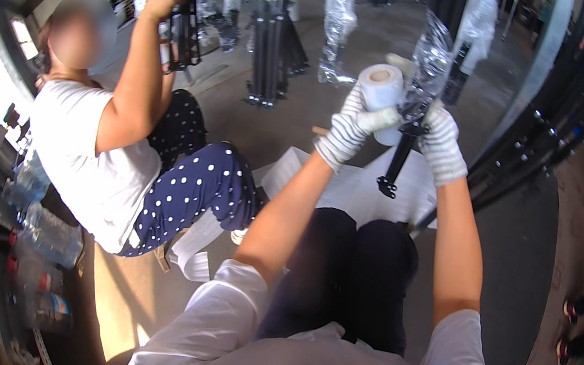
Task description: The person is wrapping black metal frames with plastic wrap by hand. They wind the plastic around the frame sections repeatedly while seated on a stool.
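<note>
My left hand [351, 129], in a white and grey striped glove, is closed round a roll of clear stretch film [381, 90]. Just right of it hangs a bundle of black metal tubes [392, 173], its lower end pointing down toward my knees. Clear film [433, 57] is wrapped round the bundle above my hands. My right hand [443, 143], gloved the same way, is closed on the right side of the bundle near the film's lower edge; its fingertips are partly hidden behind the tubes.
A person in a white shirt [81, 137] crouches at my left, one hand raised to black tubes. More black tube bundles [269, 46] hang ahead, and others [544, 125] lean at the right. White sheeting [292, 182] lies before my knees. Large clear bottles [52, 234] stand at left.
</note>
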### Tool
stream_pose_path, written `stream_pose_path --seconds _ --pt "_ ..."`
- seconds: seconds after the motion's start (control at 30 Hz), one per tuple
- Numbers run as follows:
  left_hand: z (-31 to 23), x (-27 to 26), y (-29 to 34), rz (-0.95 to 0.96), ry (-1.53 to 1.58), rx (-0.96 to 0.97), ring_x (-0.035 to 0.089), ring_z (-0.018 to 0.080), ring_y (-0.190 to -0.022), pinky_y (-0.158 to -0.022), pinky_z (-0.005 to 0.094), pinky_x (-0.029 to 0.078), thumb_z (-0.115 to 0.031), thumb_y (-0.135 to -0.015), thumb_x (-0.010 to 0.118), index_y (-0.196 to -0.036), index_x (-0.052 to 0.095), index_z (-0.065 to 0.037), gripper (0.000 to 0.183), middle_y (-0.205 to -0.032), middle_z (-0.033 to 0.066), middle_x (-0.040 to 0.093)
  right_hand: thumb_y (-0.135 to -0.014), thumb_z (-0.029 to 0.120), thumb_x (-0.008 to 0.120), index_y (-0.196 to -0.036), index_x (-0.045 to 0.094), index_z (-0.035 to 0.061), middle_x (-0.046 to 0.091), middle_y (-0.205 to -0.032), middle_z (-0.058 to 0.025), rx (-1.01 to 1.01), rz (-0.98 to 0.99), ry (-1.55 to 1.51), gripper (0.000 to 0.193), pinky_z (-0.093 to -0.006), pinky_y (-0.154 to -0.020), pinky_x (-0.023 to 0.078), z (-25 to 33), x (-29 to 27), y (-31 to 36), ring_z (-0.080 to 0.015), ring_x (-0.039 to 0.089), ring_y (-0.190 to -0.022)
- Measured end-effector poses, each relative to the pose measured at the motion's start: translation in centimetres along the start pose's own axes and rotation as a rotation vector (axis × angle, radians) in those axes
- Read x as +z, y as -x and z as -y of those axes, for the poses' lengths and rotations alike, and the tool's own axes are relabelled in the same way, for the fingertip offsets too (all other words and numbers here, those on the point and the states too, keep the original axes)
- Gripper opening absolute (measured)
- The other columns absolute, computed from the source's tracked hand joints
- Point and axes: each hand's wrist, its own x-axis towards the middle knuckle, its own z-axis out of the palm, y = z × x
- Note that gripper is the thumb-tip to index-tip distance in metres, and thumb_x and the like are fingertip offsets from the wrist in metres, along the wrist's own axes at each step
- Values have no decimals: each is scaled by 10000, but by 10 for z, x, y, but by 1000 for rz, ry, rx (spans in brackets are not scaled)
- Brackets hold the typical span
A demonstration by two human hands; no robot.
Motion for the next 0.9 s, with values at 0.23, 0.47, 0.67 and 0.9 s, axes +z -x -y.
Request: stream_pose_path --seconds 0.23,0.47,0.67,0.9 --pt "-44 4 63 -34 -253 38 506 160 -900 -788 298 420 -201 -539 786 -1113 419 -55 696 -990 52 508 -804 290 577 -1246 321 19 442 -1169 -106 -336 -86 218 578 -278 -872 366 15 31 29 -138 456 -1001" --pt "-68 55 69 81 -1030 220 524 292 -925 -766 316 438 -197 -592 712 -1076 459 -43 567 -1009 122 502 -577 157 700 -1182 391 46 344 -1218 -104 -466 -341 946 688 -330 -896 371 23 74 92 -205 448 -1036" --pt "-77 34 40 79 -497 80 518 174 -951 -829 300 410 -171 -652 687 -1171 438 -54 588 -1047 72 523 -528 156 782 -1111 429 40 523 -1011 -44 -191 -328 151 691 -300 -845 410 41 43 99 -137 502 -939" --pt "-29 54 -15 402 61 -264 542 153 -846 -777 283 442 -181 -645 717 -1179 397 -36 639 -957 60 550 -585 227 743 -1083 460 18 574 -867 -80 -212 -456 102 609 -292 -720 474 58 23 96 -172 577 -777"
